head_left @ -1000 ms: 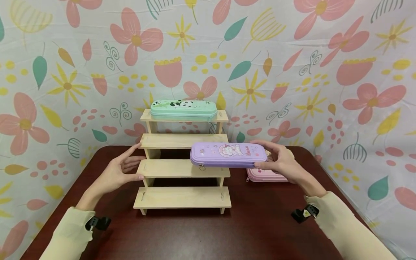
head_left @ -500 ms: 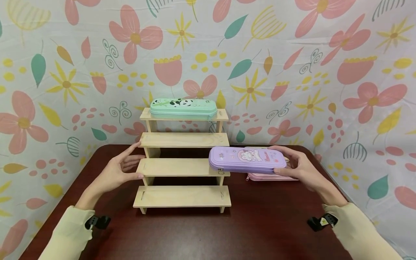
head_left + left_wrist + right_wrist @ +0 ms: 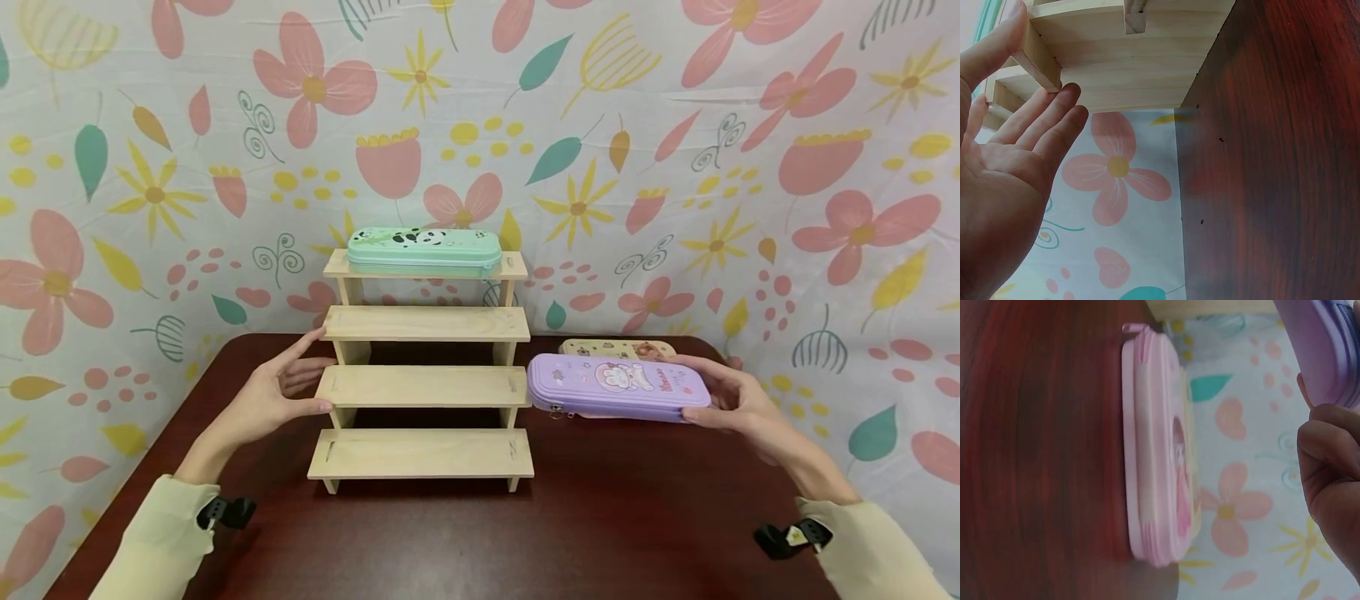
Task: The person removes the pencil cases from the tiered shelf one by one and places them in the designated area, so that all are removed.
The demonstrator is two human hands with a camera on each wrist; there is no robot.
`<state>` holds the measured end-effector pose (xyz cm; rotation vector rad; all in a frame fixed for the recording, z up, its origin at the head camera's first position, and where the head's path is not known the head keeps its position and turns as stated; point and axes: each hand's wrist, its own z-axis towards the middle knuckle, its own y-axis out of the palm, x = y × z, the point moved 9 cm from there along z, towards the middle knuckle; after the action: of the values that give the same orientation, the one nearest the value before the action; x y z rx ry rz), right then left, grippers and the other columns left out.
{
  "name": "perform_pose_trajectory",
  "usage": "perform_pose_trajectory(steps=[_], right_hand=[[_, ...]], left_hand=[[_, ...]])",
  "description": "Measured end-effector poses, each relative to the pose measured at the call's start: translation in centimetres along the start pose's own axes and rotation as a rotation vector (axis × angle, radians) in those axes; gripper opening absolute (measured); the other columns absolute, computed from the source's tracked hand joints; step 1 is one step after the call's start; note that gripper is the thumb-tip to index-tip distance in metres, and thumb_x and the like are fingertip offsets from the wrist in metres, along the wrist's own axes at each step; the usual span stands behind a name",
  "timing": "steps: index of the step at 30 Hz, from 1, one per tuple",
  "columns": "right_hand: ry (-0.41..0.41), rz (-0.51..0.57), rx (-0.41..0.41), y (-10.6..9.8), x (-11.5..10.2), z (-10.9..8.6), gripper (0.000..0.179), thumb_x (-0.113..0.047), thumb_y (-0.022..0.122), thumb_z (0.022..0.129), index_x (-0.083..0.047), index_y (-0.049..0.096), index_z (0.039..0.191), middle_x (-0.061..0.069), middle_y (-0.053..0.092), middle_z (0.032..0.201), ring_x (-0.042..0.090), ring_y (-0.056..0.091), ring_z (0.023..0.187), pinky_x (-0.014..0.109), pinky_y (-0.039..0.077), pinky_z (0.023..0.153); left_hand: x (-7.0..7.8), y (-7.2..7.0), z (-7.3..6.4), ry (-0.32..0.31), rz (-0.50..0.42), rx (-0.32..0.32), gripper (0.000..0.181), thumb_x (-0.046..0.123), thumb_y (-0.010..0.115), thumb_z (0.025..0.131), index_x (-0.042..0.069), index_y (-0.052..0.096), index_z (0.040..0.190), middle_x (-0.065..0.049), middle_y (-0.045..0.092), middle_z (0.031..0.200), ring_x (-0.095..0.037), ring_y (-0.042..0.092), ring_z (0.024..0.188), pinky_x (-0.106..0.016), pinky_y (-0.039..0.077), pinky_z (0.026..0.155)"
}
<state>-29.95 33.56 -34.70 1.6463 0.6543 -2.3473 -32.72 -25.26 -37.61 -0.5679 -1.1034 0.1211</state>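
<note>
My right hand (image 3: 750, 408) grips the right end of a purple pencil case (image 3: 615, 386) with a bunny picture, thumb along its front side. The case is held above the table, right of a stepped wooden rack (image 3: 427, 392). In the right wrist view, the purple pencil case (image 3: 1319, 353) shows only in part, at the upper right. My left hand (image 3: 273, 396) is at the rack's left side, its extended fingers and thumb touching the shelf ends. The left wrist view shows this hand (image 3: 1016, 156) against the wood. A mint-green panda pencil case (image 3: 423, 252) lies on the rack's top shelf.
Behind the purple case, a cream pencil case (image 3: 622, 348) partly shows on the dark red table (image 3: 480, 542). A pink pencil case (image 3: 1157, 450) lies there too, mostly hidden in the head view. Flower-patterned cloth (image 3: 645, 167) hangs behind the table.
My right hand has carried the purple pencil case rightward and a little lower, away from the front of the rack. The cream case has come into sight. My left hand stays at the rack.
</note>
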Motion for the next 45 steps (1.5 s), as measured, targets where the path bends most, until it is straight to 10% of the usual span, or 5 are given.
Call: perform_pose_trajectory(steps=[24, 45], right_hand=[[0.271, -0.047, 0.011, -5.1, 4.6, -5.8, 0.058, 0.011, 0.056, 0.101, -0.014, 0.053, 0.153, 0.007, 0.071, 0.123, 0.019, 0.072, 0.101, 0.042, 0.064, 0.078], [0.399, -0.094, -0.041, -5.0, 8.0, -7.3, 0.058, 0.001, 0.061, 0.103, -0.026, 0.053, 0.154, 0.008, 0.067, 0.121, 0.020, 0.070, 0.100, 0.042, 0.063, 0.079]], left_hand=[[0.0, 0.0, 0.0, -0.008, 0.004, 0.003, 0.106, 0.005, 0.088, 0.087, 0.027, 0.025, 0.170, -0.026, 0.058, 0.146, -0.034, 0.059, 0.133, -0.019, 0.049, 0.103], [0.0, 0.2, 0.1, 0.009, -0.011, -0.007, 0.106, 0.003, 0.087, 0.087, 0.027, 0.025, 0.170, -0.029, 0.056, 0.146, -0.038, 0.057, 0.133, -0.020, 0.049, 0.103]])
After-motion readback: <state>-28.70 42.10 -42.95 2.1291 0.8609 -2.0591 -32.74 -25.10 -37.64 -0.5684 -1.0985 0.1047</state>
